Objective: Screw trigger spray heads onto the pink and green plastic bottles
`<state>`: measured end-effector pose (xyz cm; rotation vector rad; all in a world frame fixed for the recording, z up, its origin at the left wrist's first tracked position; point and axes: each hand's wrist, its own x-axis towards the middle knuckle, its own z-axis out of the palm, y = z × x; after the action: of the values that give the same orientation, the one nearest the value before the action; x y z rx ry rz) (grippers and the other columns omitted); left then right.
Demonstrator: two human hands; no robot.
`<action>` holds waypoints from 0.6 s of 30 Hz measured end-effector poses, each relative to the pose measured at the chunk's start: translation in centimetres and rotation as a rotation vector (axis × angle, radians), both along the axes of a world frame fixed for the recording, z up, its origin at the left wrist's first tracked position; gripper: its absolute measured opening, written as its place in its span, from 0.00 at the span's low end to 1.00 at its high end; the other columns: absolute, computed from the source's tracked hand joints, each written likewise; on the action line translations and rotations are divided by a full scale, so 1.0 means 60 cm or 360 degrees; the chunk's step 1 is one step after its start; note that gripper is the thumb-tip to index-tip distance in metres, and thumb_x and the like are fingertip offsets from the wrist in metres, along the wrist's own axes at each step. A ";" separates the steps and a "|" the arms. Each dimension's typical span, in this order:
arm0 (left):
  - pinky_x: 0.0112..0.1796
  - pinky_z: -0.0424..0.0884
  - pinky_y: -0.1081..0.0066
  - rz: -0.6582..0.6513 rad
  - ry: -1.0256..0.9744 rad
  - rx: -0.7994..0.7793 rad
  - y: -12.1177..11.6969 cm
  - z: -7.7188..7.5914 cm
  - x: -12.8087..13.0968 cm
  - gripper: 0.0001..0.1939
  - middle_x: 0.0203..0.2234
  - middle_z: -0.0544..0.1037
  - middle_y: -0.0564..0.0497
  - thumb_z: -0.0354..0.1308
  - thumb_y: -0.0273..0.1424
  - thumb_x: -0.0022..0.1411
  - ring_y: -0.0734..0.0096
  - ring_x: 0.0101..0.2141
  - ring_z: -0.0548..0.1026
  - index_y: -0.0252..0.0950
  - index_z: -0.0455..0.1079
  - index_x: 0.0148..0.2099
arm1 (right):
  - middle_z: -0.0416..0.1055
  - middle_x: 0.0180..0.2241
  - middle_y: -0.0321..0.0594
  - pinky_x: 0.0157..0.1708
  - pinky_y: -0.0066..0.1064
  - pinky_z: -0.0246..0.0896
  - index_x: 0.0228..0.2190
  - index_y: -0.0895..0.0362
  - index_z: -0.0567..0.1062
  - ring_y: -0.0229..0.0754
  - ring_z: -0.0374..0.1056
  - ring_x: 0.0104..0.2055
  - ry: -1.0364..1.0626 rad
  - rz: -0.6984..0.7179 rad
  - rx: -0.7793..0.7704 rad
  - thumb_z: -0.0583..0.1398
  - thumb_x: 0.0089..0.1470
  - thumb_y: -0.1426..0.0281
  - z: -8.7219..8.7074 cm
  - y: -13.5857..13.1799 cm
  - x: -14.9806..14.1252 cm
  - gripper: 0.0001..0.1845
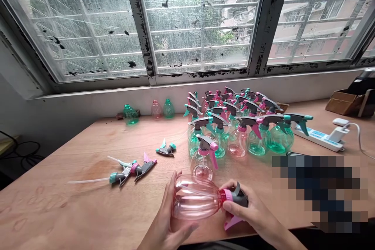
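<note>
A clear pink spray bottle (pixel 196 199) lies sideways in the air above the table's front edge, its base to the left. My left hand (pixel 168 218) cups the base, fingers behind it and thumb below. At the neck, my right hand (pixel 246 207) grips the pink collar and dark grey spray head (pixel 238 196), whose pink trigger points down. Just beyond stands an upright pink spray bottle (pixel 202 164) with its head fitted. To the left lie several loose spray heads (pixel 133 168), some with dip tubes, and another with a teal collar (pixel 166 149).
Behind, several green and pink spray bottles (pixel 219 140) stand in close rows. Headless bottles, green (pixel 168 108) and pink (pixel 156 109), stand by the wall; another green one (pixel 130 114) is nearby. A power strip (pixel 319 137) and cardboard box (pixel 348 99) are at right.
</note>
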<state>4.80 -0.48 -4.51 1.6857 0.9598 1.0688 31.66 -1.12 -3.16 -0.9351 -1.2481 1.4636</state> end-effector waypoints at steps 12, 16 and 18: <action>0.70 0.54 0.49 -0.0010 0.0073 0.0007 -0.005 0.011 -0.005 0.53 0.76 0.50 0.46 0.68 0.41 0.65 0.44 0.70 0.58 0.55 0.35 0.78 | 0.77 0.27 0.35 0.30 0.32 0.76 0.37 0.57 0.76 0.42 0.76 0.29 0.0034 0.0011 -0.0031 0.73 0.53 0.54 0.001 -0.001 -0.001 0.22; 0.66 0.64 0.52 -0.0021 0.0020 -0.0052 -0.005 0.013 -0.004 0.51 0.76 0.48 0.45 0.69 0.43 0.64 0.44 0.65 0.67 0.52 0.41 0.78 | 0.76 0.27 0.35 0.29 0.32 0.77 0.36 0.57 0.76 0.43 0.75 0.29 0.0004 0.0008 -0.0023 0.73 0.53 0.53 0.002 -0.001 -0.002 0.22; 0.65 0.65 0.52 -0.0022 0.0040 -0.0058 -0.005 0.013 -0.003 0.49 0.76 0.48 0.45 0.68 0.43 0.64 0.43 0.64 0.67 0.52 0.44 0.78 | 0.76 0.27 0.35 0.29 0.32 0.76 0.36 0.57 0.76 0.43 0.75 0.29 0.0004 0.0006 -0.0028 0.73 0.53 0.53 0.002 -0.001 -0.001 0.22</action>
<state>4.61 -0.77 -3.73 1.6772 0.9765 1.0178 31.57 -1.19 -3.07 -0.9430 -1.2375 1.4802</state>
